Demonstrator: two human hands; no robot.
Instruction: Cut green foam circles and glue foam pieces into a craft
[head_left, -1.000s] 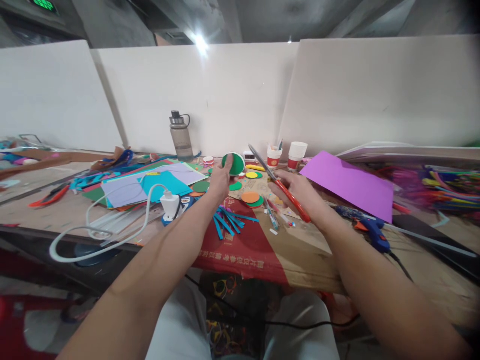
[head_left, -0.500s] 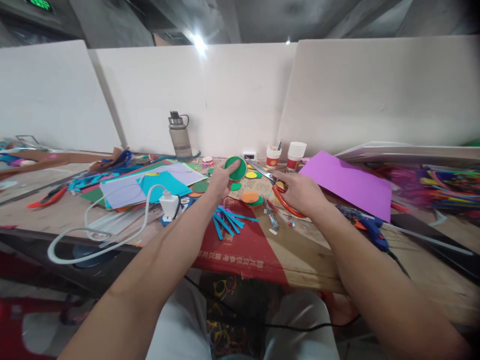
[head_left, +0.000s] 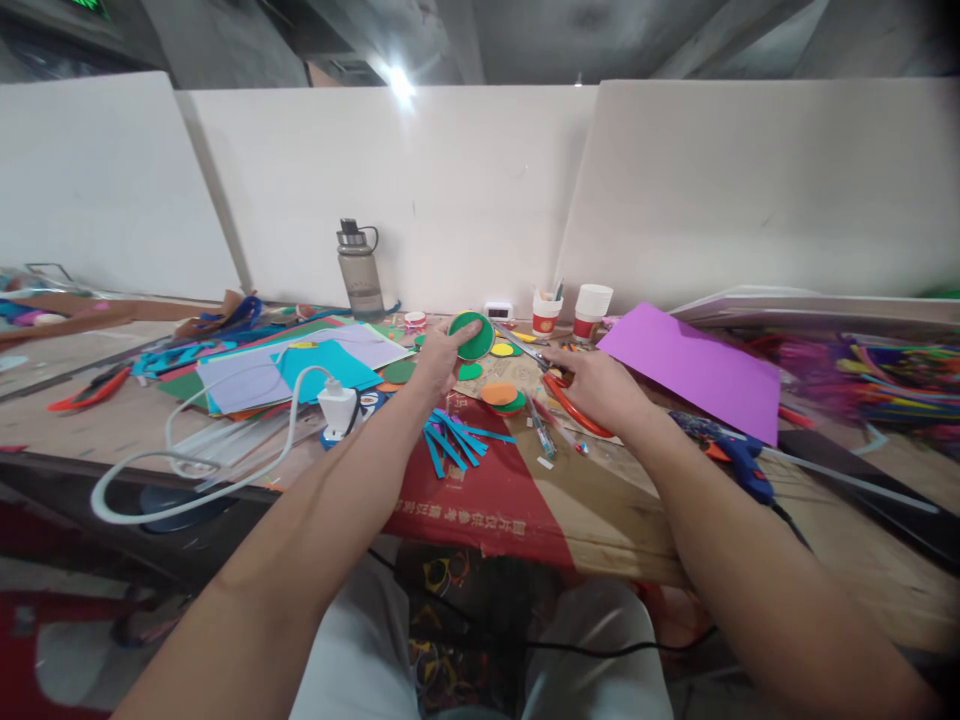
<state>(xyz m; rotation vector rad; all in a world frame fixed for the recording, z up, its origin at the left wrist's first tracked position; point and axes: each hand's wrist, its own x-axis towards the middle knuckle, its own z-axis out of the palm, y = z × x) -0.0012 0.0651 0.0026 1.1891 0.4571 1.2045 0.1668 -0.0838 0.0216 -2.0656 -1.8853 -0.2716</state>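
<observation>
My left hand [head_left: 435,362] holds a green paper disc [head_left: 472,335] upright above the table, thumb and fingers pinching its lower left edge. My right hand [head_left: 596,385] grips red-handled scissors [head_left: 559,385] low over the table, their blades pointing left toward the disc. Between the two hands lie orange, green and yellow paper circles [head_left: 501,394]. Blue paper strips [head_left: 450,440] lie under my left wrist.
A grey water bottle [head_left: 360,270] and two paper cups [head_left: 592,308] stand at the back. Coloured sheets [head_left: 300,365] and a white charger with cable [head_left: 337,405] lie left. A purple sheet [head_left: 697,370] and a blue glue gun [head_left: 739,465] lie right. Pens [head_left: 541,435] lie near the scissors.
My right hand lowered the scissors from a raised diagonal to near the table, blades toward the disc. My left hand tipped the green disc slightly and stayed in place.
</observation>
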